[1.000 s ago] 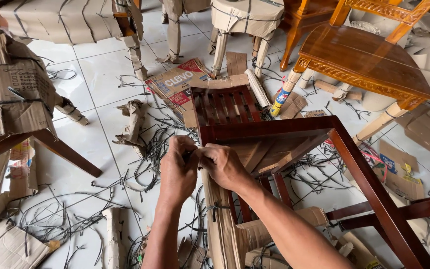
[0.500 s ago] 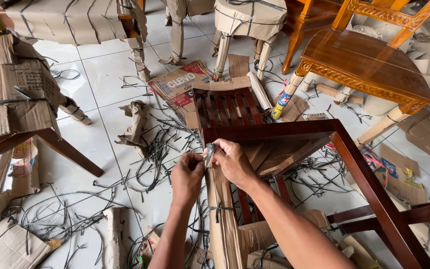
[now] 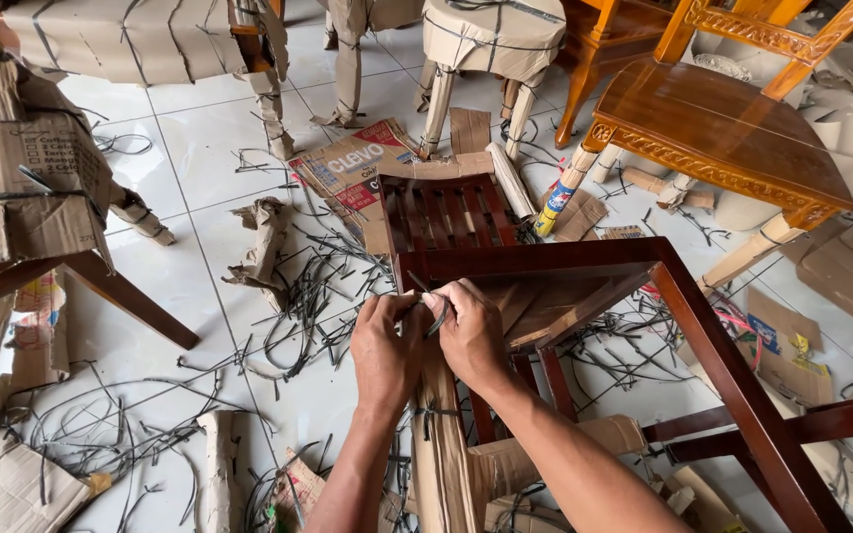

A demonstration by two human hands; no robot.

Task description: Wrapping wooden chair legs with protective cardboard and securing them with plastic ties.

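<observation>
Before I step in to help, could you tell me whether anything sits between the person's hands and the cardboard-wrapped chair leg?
Nothing visible does. The left hand and right hand are already on the cardboard-wrapped leg, pinching a dark strap at its top.

Two hands, the left hand (image 3: 384,347) and the right hand (image 3: 468,334), are at one dark wooden chair (image 3: 565,296) lying on its side. One shiny carved chair (image 3: 733,128) stands at the back. One stool (image 3: 491,39) is wrapped in cardboard. One spray can (image 3: 557,197) leans by it. Too many black strap bits (image 3: 298,326) lie on the floor (image 3: 190,148) to count.
</observation>
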